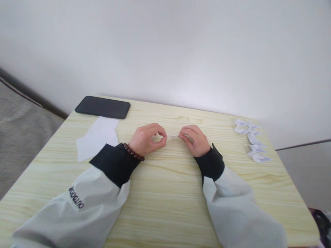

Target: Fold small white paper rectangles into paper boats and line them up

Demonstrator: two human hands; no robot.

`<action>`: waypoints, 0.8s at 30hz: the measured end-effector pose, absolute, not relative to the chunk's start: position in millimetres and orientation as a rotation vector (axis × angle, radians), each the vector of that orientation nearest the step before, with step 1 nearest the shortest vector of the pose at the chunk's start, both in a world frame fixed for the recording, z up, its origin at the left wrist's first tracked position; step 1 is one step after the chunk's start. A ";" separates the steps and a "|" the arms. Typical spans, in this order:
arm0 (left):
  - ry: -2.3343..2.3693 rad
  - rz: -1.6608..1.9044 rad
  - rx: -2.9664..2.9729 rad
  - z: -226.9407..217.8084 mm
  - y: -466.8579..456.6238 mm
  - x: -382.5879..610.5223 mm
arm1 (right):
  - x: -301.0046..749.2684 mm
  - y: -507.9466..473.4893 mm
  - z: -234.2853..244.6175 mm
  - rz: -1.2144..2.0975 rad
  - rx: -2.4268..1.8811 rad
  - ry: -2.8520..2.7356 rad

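My left hand (147, 138) and my right hand (194, 138) rest on the light wooden table (165, 193), close together near its middle. Both pinch the ends of a small, thin piece of white paper (172, 136) stretched between their fingertips. The paper is seen almost edge-on, so its shape is hard to make out. A dark bead bracelet sits on my left wrist.
A black phone (103, 107) lies at the table's far left corner. White paper sheets (97, 137) lie beside my left forearm. Several small folded white paper pieces (252, 139) sit at the right edge. A white wall stands behind the table.
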State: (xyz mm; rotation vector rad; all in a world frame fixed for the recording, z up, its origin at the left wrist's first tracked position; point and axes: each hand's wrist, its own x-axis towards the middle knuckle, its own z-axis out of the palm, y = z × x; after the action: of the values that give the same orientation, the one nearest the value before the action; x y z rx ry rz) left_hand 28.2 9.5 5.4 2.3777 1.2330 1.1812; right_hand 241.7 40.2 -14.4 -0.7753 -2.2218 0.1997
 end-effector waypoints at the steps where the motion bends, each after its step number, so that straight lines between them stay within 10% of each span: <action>1: 1.238 1.185 2.373 5.4 9.5 28.3 | 242.7 41.2 -15.2 0.190 -0.782 -2.216; 24: 1.303 0.853 2.399 3.5 14.1 27.8 | 231.6 29.4 -7.9 0.116 -0.685 -2.132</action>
State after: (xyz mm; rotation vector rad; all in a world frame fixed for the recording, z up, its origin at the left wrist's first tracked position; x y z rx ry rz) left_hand 27.8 14.1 3.5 2.3994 1.3029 0.8525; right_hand 231.6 29.4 -7.9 -0.6851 -2.1318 0.1158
